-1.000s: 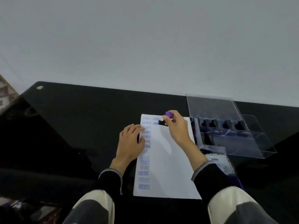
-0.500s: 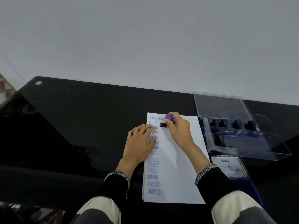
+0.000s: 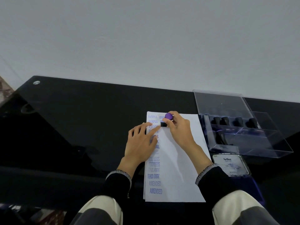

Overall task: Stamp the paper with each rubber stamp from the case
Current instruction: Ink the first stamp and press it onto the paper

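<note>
"What sort of place is this?"

"A desk for paperwork, in an office or a home study; I cannot tell which. A glossy black desk stands against a plain pale wall."

"What shows it?"

"A white sheet stamped SAMPLE, EXPRESS, FAX OUT and AMENDED, a clear case of stamps to its right, and an ink pad tin near that."

On the black table lies the white paper with a column of blue prints at its 9 o'clock edge. The right hand pinches a rubber stamp with purple knob and sets it on the paper near 12 o'clock. The left hand rests flat on the prints. At 3 o'clock stands the clear case with dark stamps, and the ink pad is just at 6 o'clock of it.
</note>
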The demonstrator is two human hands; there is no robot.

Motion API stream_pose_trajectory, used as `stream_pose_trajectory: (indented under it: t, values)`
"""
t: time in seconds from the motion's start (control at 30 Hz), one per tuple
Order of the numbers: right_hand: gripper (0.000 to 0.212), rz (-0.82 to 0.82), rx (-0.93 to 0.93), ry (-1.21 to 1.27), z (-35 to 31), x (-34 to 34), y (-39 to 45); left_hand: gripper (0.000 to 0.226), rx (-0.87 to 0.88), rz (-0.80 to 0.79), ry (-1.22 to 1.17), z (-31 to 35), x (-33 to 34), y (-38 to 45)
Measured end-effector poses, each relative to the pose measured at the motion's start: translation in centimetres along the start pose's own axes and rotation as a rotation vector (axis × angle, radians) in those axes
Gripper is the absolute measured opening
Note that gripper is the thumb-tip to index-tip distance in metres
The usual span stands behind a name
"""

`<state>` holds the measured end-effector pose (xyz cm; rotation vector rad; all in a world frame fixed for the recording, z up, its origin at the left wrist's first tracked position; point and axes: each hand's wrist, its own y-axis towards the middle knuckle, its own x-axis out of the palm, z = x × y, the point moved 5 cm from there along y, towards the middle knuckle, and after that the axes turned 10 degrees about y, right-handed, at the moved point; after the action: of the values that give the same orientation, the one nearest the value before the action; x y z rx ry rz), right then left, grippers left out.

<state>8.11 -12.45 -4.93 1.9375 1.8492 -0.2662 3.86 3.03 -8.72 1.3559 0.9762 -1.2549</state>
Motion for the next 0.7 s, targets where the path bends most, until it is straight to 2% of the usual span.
stream_pose_trajectory:
  t: [0.4, 0.7]
  values:
    - [0.036, -0.005, 0.001, -0.052, 0.13, 0.2, -0.07, 0.046, -0.009, 0.002, -0.009, 0.03, -0.08, 0.0]
    - [0.037, 0.022, -0.012, -0.098, -0.26, 0.27, -0.13, 0.051, -0.07, 0.04, -0.14, -0.24, -0.39, -0.09]
